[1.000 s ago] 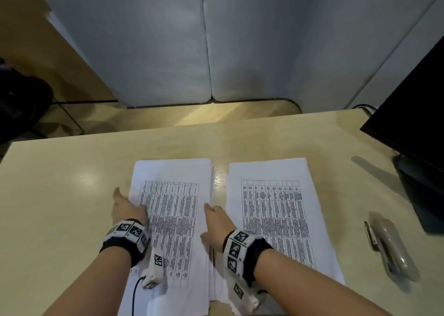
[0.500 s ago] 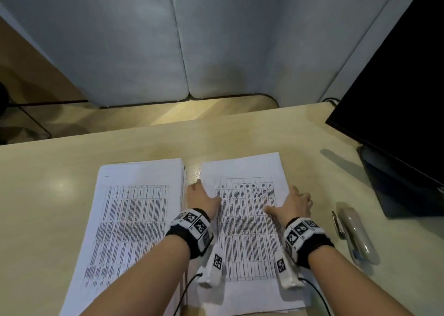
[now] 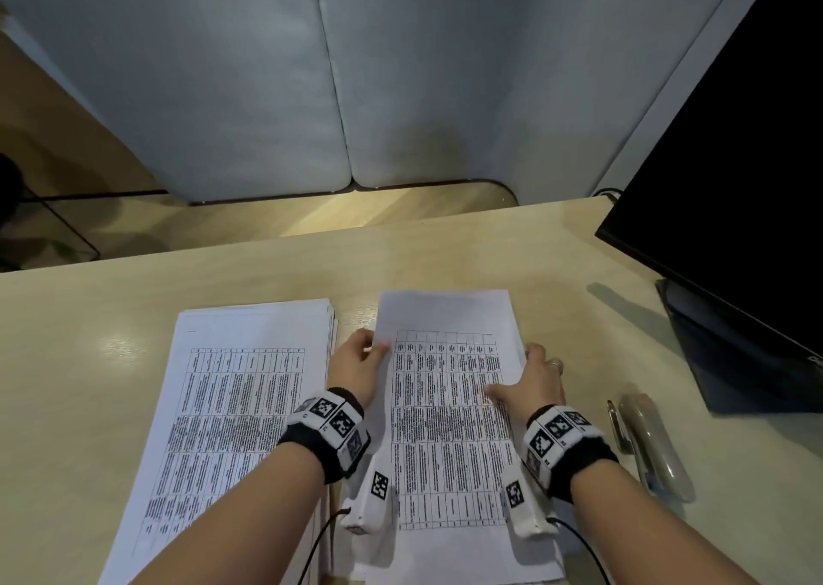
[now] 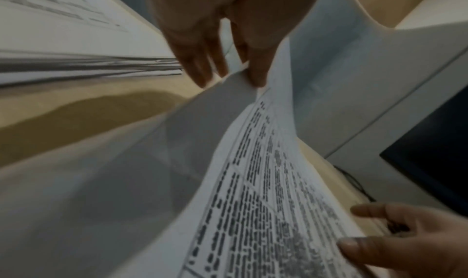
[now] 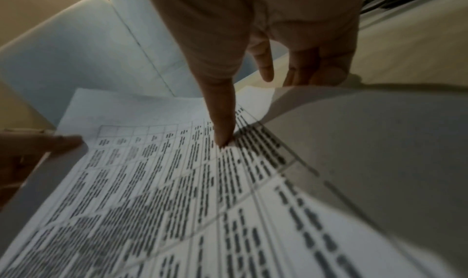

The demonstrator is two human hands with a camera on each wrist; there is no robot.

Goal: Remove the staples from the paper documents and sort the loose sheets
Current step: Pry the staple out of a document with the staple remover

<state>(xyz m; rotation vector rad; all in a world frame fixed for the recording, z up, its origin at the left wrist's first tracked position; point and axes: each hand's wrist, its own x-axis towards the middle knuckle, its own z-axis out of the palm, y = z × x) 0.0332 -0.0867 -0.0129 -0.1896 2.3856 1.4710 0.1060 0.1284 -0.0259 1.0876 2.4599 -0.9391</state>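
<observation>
Right stack (image 3: 450, 406) pinched at both edges by left hand (image 3: 356, 373) and right hand (image 3: 534, 384), fingers under sheets hidden, print blurred, staples indiscernible, stapler (image 3: 654, 446) beside on desk (image 3: 556, 250).

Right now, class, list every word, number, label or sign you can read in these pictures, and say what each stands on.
No text can be read.
Right document, held by the left hand and right hand: printed table, too blurred.
Left stack: printed table, too small.
Wristbands: black-and-white coded squares, no words.
Stapler: no label visible.
Monitor: dark screen.
</observation>
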